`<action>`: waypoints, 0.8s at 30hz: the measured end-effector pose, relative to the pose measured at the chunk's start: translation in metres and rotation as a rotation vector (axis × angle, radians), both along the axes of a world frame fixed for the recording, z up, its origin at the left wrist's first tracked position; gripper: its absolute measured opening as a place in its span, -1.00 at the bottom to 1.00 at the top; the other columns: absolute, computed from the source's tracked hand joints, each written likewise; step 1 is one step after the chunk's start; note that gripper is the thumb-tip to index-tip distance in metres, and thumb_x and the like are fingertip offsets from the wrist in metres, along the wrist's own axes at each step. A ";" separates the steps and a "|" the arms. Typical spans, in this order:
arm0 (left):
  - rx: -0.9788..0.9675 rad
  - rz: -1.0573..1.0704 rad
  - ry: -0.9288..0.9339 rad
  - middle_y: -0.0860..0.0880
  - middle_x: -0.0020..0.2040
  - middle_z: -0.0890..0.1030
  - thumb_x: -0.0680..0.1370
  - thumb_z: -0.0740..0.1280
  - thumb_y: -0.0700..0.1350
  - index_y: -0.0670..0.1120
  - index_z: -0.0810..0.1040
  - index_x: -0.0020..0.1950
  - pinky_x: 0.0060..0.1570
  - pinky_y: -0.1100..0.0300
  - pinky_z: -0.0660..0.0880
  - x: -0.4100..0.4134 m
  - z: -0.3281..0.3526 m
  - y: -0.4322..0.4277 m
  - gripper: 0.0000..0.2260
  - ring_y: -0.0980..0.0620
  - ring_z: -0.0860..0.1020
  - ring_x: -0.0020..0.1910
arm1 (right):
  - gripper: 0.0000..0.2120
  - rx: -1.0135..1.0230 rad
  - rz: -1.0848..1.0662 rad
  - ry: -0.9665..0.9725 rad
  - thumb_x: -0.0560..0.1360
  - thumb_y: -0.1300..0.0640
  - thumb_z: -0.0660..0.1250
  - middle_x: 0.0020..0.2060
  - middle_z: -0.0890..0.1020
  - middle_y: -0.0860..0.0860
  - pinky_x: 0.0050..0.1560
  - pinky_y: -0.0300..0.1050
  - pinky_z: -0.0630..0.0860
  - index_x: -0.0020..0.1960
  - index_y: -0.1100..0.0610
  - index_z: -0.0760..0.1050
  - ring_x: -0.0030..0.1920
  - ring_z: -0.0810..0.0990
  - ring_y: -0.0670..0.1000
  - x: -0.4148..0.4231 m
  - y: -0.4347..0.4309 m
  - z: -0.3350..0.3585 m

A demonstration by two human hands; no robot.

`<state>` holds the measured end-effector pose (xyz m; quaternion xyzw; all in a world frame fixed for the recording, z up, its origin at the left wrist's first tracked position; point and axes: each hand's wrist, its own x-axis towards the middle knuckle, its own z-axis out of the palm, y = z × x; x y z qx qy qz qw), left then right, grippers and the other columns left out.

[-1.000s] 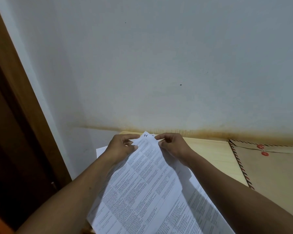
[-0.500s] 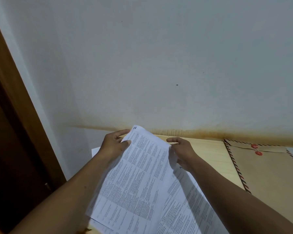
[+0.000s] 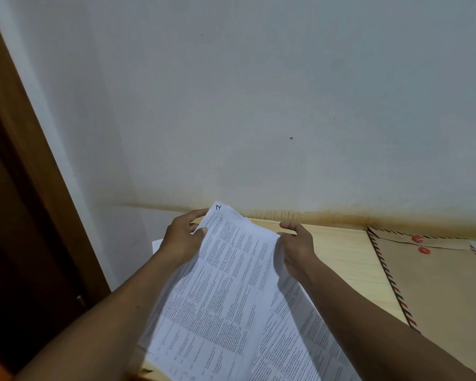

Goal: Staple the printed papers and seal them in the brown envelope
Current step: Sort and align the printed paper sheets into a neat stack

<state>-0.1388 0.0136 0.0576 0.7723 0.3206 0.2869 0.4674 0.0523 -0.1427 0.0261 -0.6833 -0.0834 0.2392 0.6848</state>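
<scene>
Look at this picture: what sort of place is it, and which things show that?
Probably a home or office desk by a wall: a wooden desk, printed papers and a brown envelope.

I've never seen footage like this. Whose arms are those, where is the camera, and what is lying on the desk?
There is no machine here: these are a person's two bare arms, filmed by a wide-angle camera worn on the head, looking forward and down. That is why the arms enter from the bottom edge.

The left hand and the right hand each pinch a side of the top white printed sheet, lifting it slightly off more printed sheets beneath. A handwritten mark sits at its far corner.

Everything rests on a pale wooden desk pushed against a grey wall. To the right lies a large brown paper envelope with a striped border and two red button fasteners, its flap down. No stapler shows in this picture.
</scene>
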 end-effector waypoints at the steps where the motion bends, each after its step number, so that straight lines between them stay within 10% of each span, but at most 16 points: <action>1: 0.003 0.020 -0.015 0.01 0.11 0.73 0.64 0.32 -0.27 0.14 0.58 0.37 0.15 -0.05 0.64 0.000 0.000 0.001 -0.60 -0.01 0.69 0.12 | -0.58 -0.001 0.002 0.005 0.47 0.44 0.12 -0.05 0.62 0.09 -0.34 -0.16 0.30 0.13 0.06 0.53 -0.19 0.49 0.08 0.000 0.001 -0.001; 14: 0.046 0.066 -0.019 0.06 0.14 0.70 0.65 0.31 -0.28 0.16 0.54 0.43 0.09 0.27 0.55 -0.003 -0.006 0.001 -0.56 0.07 0.66 0.14 | -0.56 -0.081 0.111 -0.151 0.48 0.44 0.06 -0.12 0.48 0.05 -0.43 -0.18 0.28 0.19 0.04 0.45 -0.34 0.38 0.00 -0.017 0.013 -0.007; 24: -0.283 -0.040 0.131 -0.08 0.00 0.77 0.61 0.37 -0.33 0.01 0.62 0.34 -0.20 0.23 0.64 -0.048 -0.015 0.020 -0.63 0.00 0.76 -0.13 | -0.74 -0.302 0.424 -0.338 0.54 0.33 0.17 -0.24 0.49 0.01 -0.39 -0.24 0.35 0.14 0.15 0.53 -0.32 0.46 -0.03 -0.038 0.007 -0.021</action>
